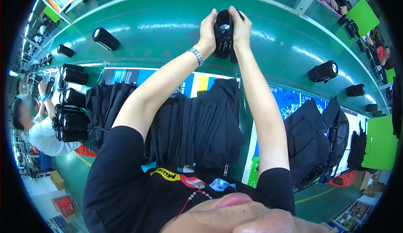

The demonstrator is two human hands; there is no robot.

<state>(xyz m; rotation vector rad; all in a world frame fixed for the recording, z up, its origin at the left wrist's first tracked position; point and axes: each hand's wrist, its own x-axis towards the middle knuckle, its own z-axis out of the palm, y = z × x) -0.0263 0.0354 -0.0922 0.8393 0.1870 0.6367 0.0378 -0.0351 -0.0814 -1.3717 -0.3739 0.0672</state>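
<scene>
Both my arms stretch forward over a green conveyor belt. Between my palms is a black cylindrical portable speaker, its long side pointing away from me. My left hand presses on its left side, the fingers curled toward its far end. On the other side my right hand grips it the same way; a dark strip, perhaps a strap or cloth, shows beside that palm. Whether the speaker touches the belt I cannot tell. Nearer to me, black cloth bags lie in an overlapping row between my forearms.
More speakers stand on the belt, one to the left and another to the right. Stacked speakers and a bag pile sit at left. Dark bags lie at right. A co-worker works at far left.
</scene>
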